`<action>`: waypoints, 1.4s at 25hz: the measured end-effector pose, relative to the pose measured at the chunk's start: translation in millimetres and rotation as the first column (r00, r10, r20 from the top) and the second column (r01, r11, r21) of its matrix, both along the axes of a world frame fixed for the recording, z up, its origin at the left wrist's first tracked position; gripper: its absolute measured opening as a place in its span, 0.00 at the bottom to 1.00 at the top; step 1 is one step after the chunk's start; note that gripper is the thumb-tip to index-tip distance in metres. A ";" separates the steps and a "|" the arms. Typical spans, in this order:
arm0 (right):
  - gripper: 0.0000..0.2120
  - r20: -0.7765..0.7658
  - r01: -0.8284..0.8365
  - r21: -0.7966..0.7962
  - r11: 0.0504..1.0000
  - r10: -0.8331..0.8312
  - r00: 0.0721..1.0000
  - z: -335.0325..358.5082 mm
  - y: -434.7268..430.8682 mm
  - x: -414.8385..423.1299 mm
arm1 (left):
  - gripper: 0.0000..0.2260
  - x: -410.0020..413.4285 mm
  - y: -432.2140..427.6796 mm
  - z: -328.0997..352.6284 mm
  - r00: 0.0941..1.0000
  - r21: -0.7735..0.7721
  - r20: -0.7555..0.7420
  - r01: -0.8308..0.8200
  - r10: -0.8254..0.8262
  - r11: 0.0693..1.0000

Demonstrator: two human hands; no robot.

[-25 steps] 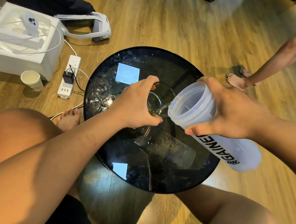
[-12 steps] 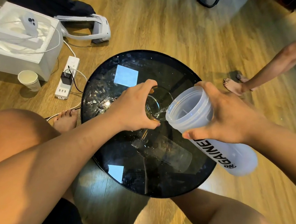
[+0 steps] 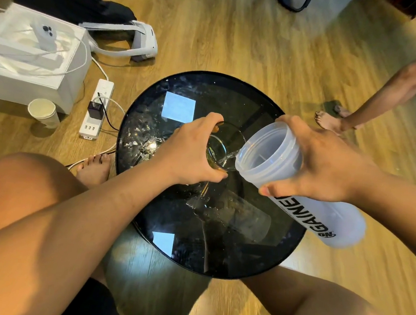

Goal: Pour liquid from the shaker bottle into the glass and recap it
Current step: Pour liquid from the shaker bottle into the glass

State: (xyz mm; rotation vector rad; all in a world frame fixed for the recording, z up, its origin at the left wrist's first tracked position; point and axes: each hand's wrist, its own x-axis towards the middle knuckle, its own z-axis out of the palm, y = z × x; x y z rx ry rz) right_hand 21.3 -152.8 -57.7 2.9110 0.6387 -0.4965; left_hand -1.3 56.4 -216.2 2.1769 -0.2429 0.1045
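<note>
your right grip [image 3: 328,164] is wrapped round the uncapped shaker bottle [image 3: 271,150], tipped so a thin stream runs into the glass [image 3: 219,150]. your left grip [image 3: 189,153] holds that glass tilted over the round black worktop [image 3: 233,96]. pouring is under way; recapping is left, and no cap shows.

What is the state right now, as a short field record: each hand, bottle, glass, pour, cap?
left hand: grips the glass from the side
right hand: holds the shaker bottle near its open mouth
bottle pose: tipped, mouth at the glass rim
pour: clear liquid streaming into the glass
cap: off the bottle; not seen in view
surface: round black table under both
</note>
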 end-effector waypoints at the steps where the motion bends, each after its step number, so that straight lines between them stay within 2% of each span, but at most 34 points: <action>1: 0.55 0.005 0.000 -0.006 1.000 0.000 1.000 0.3 0.2 -0.6 | 0.42 0.1 0.1 0.2 1.000 0.001 0.001 0.001 -0.001 1.000; 15: 0.53 0.056 -0.055 -0.027 0.998 0.056 0.997 3.2 5.1 -4.0 | 0.42 -0.8 1.2 -1.9 1.000 0.007 0.014 0.015 -0.015 1.000; 35: 0.55 0.040 -0.064 -0.032 0.997 0.065 0.997 0.4 2.0 -1.3 | 0.42 0.2 0.9 -5.5 0.999 0.015 0.034 0.023 -0.023 1.000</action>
